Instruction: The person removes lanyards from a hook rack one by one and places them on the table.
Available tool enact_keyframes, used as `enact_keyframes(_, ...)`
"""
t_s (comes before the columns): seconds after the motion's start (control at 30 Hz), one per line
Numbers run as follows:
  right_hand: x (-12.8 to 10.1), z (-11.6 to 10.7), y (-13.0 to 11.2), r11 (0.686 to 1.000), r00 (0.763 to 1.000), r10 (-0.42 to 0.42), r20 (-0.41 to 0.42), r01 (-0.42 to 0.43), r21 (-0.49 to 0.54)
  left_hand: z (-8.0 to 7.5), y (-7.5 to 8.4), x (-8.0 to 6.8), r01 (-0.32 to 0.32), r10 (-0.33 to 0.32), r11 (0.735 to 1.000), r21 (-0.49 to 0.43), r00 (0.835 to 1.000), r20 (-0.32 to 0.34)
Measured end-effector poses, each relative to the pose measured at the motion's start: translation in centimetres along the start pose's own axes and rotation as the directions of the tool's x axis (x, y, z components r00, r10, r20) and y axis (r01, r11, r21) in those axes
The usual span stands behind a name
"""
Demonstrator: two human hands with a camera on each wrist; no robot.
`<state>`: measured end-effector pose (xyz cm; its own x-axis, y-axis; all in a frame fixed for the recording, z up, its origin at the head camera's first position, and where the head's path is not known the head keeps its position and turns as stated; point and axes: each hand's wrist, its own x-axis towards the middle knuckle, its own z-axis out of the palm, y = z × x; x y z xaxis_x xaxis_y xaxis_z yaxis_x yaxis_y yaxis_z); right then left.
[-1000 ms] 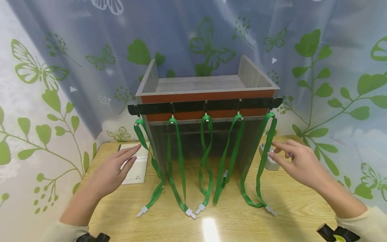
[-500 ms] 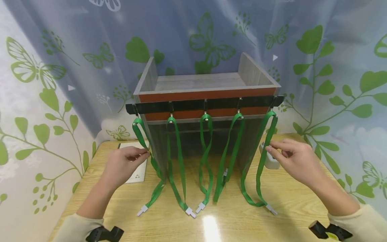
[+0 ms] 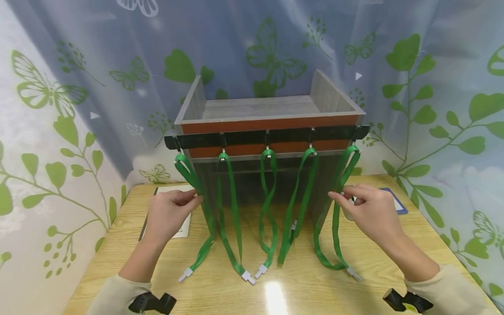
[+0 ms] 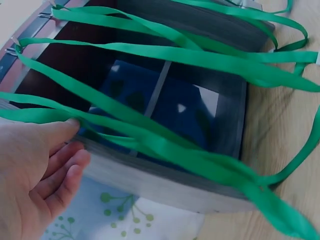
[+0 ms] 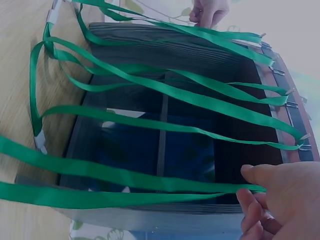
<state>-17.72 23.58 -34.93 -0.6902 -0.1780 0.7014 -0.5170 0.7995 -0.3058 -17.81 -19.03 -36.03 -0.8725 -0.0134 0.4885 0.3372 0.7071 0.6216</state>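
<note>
Five flat woven green lanyards w/ white plastic end clips hang from metal hooks on a black hook rail (image 3: 267,136) across a grey wood-grain shelf unit (image 3: 260,109), tails trailing onto the pale wood table (image 3: 307,284). Left hand (image 3: 169,214) pinches the leftmost lanyard (image 3: 195,180) btwn thumb & fingertips, mid-strap. Right hand (image 3: 368,212) pinches the rightmost lanyard (image 3: 341,181) likewise, other fingers loosely curled.
</note>
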Motion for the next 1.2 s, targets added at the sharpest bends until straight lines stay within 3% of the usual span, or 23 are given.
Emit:
enact_keyframes(0.27, -0.2, 1.3, -0.1, 0.999, 0.997, 0.011, -0.074, -0.008, 0.045, 1.2, 0.0, 0.1, 0.055, -0.057, 0.998, -0.023, 0.994, -0.096)
enact_keyframes(0.5, -0.3, 2.1, 0.3, 0.996, 0.989, 0.021, -0.146, -0.008, 0.091, 1.2, 0.1, 0.3, 0.081, -0.083, 0.996, -0.021, 0.994, -0.067)
enact_keyframes(0.73, -0.1, 2.3, 0.9, 0.988, 0.987, 0.096, -0.129, -0.079, 0.136, 1.3, 0.1, 0.3, 0.108, -0.110, 0.993, -0.048, 0.993, -0.044)
enact_keyframes(0.97, 0.6, 0.7, 1.1, 0.960, 0.974, 0.216, -0.064, -0.200, 0.195, 1.4, 0.0, 0.1, 0.155, -0.158, 0.985, -0.078, 0.987, -0.023)
enact_keyframes(1.2, 2.1, -2.3, 0.6, 0.949, 0.966, 0.255, -0.039, -0.242, 0.200, 1.3, 0.0, 0.3, 0.176, -0.179, 0.980, -0.095, 0.983, -0.026)
